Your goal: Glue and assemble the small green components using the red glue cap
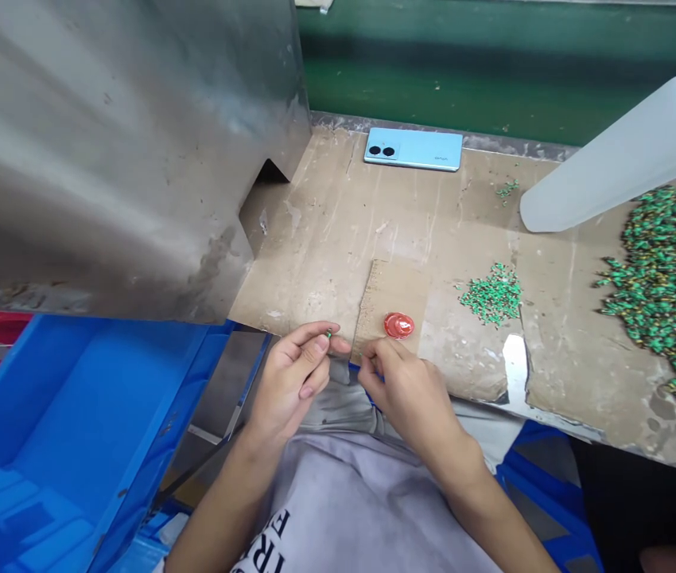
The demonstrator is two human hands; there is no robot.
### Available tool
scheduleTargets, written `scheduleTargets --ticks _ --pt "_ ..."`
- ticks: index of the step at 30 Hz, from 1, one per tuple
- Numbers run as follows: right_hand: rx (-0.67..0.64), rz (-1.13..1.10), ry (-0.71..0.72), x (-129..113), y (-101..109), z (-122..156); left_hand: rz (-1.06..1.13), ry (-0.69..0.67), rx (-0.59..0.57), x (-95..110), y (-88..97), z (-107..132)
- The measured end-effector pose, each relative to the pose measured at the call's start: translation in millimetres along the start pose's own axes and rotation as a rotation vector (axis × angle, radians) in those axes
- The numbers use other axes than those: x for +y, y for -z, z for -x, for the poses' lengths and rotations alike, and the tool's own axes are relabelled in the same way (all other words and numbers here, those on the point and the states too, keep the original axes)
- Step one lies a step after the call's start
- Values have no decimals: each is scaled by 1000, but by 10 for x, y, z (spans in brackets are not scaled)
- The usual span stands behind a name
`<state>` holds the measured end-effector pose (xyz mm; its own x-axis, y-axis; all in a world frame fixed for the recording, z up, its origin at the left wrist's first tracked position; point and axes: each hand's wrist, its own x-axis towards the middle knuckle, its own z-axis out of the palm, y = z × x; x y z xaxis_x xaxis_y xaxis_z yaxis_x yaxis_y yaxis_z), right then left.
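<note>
Left hand (293, 382) grips a tiny green part (328, 334) firmly. Right hand (403, 390) curls, its grip unclear (red disc (398, 325) at 12 o'clock)

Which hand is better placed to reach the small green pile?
Right, probably: the right hand lies closer to the small green pile, while the left hand pinches a small green part.

Kinda tight spot tbh: the left hand (293, 382) had a big sheet-metal housing (117, 151) looming ahead and a blue plastic bin (75, 414) beside it, while the right hand (413, 390) could go forward over the cardboard-covered surface (314, 255), past a red disc (398, 325) and green parts (490, 294), toward a white plastic container (624, 155) jutting in.
</note>
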<state>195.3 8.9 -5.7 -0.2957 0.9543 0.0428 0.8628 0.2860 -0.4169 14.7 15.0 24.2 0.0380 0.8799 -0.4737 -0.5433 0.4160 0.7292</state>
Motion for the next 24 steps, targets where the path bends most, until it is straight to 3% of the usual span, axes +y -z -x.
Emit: scheduleTargets --ticks 8,17,21,24 --pt "141 -389 -29 69 157 82 -2 24 -56 -47 -45 11" --pt "179 -931 -218 13 345 181 13 123 -198 -174 -132 60" --pt "165 -1114 -253 -15 407 172 -85 104 -185 -220 -139 104" --pt "176 -1149 -190 22 430 189 -179 59 -149 -220 -136 131"
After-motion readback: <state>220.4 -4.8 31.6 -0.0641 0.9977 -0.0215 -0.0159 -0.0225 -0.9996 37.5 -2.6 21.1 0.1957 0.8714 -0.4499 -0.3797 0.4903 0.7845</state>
